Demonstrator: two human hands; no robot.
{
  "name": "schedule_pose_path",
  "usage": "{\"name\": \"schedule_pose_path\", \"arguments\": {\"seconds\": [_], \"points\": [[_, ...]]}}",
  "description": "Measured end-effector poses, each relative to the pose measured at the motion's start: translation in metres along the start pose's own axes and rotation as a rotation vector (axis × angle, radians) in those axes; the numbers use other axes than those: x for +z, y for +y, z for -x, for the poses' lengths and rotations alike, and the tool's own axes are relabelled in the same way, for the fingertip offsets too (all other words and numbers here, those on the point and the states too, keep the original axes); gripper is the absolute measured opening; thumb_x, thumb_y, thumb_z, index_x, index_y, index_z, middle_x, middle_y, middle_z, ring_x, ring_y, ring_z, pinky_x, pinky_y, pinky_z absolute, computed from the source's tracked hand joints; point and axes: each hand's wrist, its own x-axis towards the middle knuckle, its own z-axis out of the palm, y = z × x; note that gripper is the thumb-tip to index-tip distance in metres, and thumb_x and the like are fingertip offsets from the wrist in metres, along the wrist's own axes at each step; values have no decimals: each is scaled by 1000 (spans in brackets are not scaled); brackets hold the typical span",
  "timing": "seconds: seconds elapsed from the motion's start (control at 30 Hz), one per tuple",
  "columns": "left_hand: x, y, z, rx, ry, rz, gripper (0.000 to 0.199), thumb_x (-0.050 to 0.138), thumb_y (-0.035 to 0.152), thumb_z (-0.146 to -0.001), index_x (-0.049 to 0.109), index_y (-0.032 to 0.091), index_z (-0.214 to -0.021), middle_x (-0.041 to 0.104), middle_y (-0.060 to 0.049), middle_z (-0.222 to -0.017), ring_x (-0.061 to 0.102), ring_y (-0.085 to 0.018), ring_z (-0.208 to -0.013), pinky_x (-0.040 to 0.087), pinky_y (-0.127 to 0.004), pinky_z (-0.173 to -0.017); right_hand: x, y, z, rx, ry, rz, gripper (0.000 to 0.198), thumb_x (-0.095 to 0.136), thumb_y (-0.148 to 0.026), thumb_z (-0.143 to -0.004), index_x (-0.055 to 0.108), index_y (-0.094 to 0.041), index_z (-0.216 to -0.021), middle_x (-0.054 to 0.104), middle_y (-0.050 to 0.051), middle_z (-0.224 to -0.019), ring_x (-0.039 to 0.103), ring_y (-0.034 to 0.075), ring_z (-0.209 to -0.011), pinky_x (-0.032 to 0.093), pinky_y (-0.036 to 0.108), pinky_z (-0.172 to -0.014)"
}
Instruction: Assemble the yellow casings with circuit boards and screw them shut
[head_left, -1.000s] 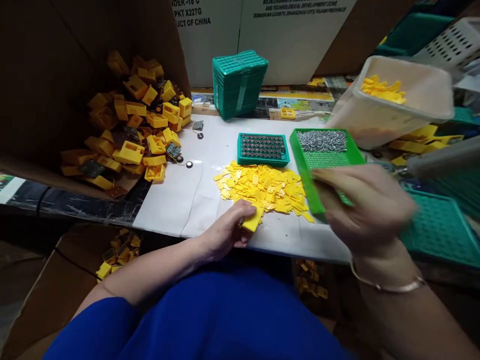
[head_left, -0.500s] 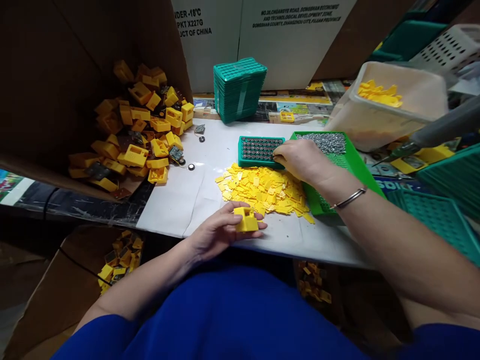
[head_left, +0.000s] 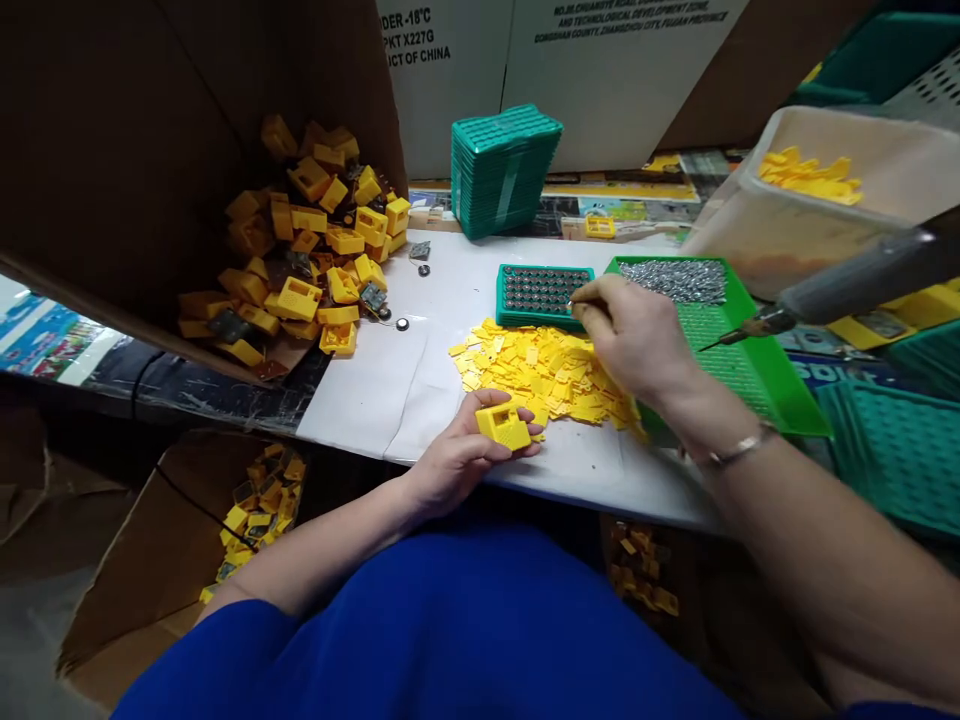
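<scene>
My left hand (head_left: 469,450) holds a small yellow plastic housing (head_left: 504,428) with a rectangular opening, its thumb across the near side. My right hand (head_left: 645,340) is closed in a pinch at the right end of a teal tray (head_left: 501,298) filled with rows of small round metal cells (head_left: 544,288). A tiny bright glint shows at the right fingertips; what they pinch is too small to make out. Between the hands and in front of the tray lies a heap of flat yellow plastic pieces (head_left: 540,375).
A green tray (head_left: 795,390) of screws (head_left: 675,280) stands right, with a screwdriver (head_left: 840,285) hanging over it. Behind are stacked teal trays (head_left: 506,175) and a translucent bin (head_left: 720,215). Left, an open carton (head_left: 330,80) holds yellow housings (head_left: 300,298) with circuit boards.
The whole view has shifted, so the scene sits farther right. The yellow housing has tilted in my left hand. My right hand stays at the cell tray's right end, its back turned more upward.
</scene>
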Motion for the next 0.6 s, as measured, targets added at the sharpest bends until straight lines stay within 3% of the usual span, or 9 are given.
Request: {"name": "schedule_pose_path", "arguments": {"seconds": [0.1, 0.17, 0.27, 0.4, 0.53, 0.6], "points": [[0, -6, -4, 76, 31, -29, 57, 68, 7, -57, 47, 23, -108, 65, 0, -103, 64, -19, -100, 44, -40, -98, 6, -34, 43, 58, 21, -463, 10, 58, -29, -88, 64, -22, -92, 69, 4, -86, 64, 19, -80, 52, 33, -72], [0, -10, -5, 106, 45, -62, 59, 69, 9, -59, 45, 24, -111, 64, 2, -101, 62, -17, -97, 44, -35, -94, 17, -53, 68, 100, -8, -584, 12, 59, -31, -88, 65, -22, -91, 69, 3, -85, 64, 17, -77, 53, 31, -69], [1, -14, -6, 141, 49, -115, 60, 69, 13, -64, 41, 26, -115, 64, 3, -97, 61, -15, -94, 42, -31, -88, 34, -70, 92, 131, 13, -620, 13, 57, -30, -89, 66, -22, -92, 70, 3, -87, 64, 17, -77, 53, 32, -71], [1, -15, -4, 151, 60, -139, 58, 66, 12, -65, 40, 26, -116, 62, 4, -97, 60, -16, -94, 41, -29, -86, 46, -71, 100, 149, 71, -617, 10, 58, -31, -89, 65, -24, -90, 68, 3, -88, 62, 19, -82, 52, 35, -77], [1, -13, -3, 134, 110, -146, 56, 68, 15, -65, 41, 26, -113, 60, 3, -98, 58, -16, -92, 39, -28, -83, 42, -61, 95, 235, -17, -761, 10, 60, -33, -87, 64, -24, -88, 67, 3, -89, 63, 19, -83, 52, 34, -77], [0, -14, -4, 140, 109, -170, 56, 68, 16, -66, 41, 27, -114, 59, 3, -99, 57, -16, -92, 39, -28, -83, 35, -57, 92, 211, -107, -756, 10, 63, -33, -84, 65, -23, -84, 67, 3, -87, 63, 19, -83, 51, 34, -78]]}}
